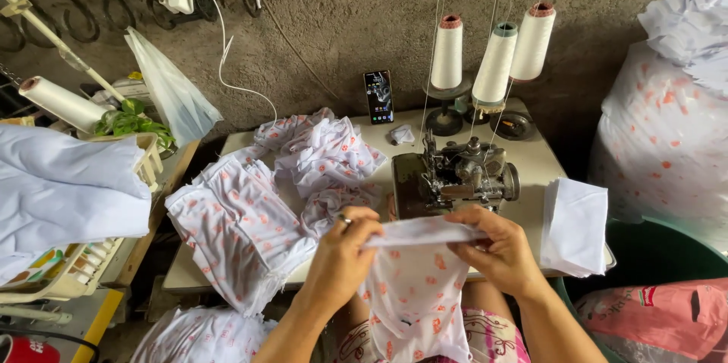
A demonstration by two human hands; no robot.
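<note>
1. the left hand is curled shut, thumb and fingers pinching the left end of a plain white strip together with the top edge of a white garment with orange print. a ring shows on one finger.
2. the right hand is half closed, fingers bent over the right end of the same strip, thumb underneath, gripping strip and garment edge together.
3. the strip lies flat along the top edge of the garment, stretched between both hands. the garment hangs down from them over the person's lap, at the near edge of the table.
4. the strip sits just near of the sewing machine, close to it, though i cannot tell whether they touch.
5. a heap of the same printed cloth covers the left part of the table, touching the left hand's side.
6. a stack of plain white pieces rests at the right edge of the table, just beside the right hand.
7. three thread cones stand at the far side behind the machine, and a phone leans on the wall.
</note>
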